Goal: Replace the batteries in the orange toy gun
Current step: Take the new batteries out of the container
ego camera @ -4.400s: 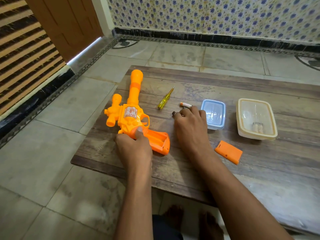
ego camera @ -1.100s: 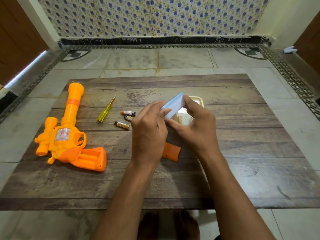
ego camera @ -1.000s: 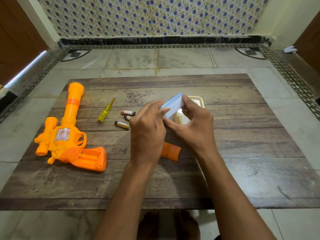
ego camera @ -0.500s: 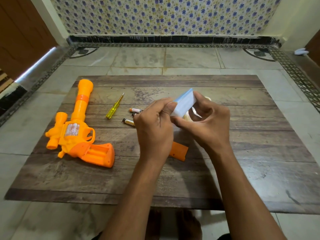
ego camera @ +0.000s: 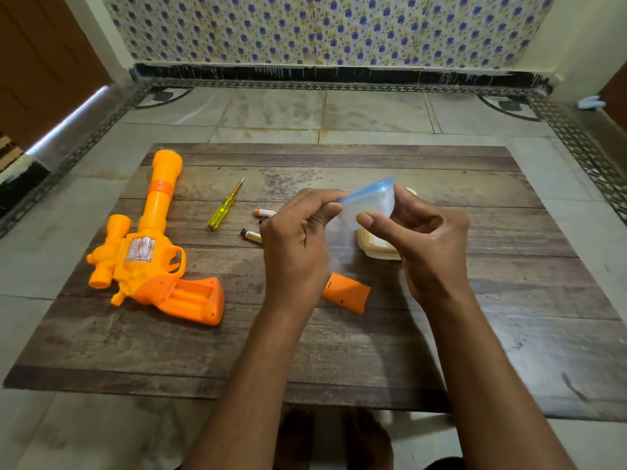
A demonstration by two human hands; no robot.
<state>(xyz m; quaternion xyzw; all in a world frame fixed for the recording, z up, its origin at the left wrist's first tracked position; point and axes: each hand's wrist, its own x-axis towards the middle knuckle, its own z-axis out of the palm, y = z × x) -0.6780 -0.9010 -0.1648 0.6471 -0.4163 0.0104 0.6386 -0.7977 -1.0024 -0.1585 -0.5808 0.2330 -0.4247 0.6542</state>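
Item: gun [ego camera: 149,252], left of frame on board [ego camera: 509,351], grip bay open, cover [ego camera: 346,293] apart. Likely light, stiff plastic; take by grip. Batteries [ego camera: 251,234] mid-frame (small, roll-prone). Left hand [ego camera: 295,245] pinches blue tub [ego camera: 369,203] lid edge; right hand [ego camera: 420,245] grips tub.

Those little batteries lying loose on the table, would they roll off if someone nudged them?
Probably they would roll: the batteries are small round cylinders lying on their sides on the flat wooden table. They likely roll sideways only, not end-on. Both lie far from the table's edges, near the yellow screwdriver, so a light nudge seems unlikely to drop them.
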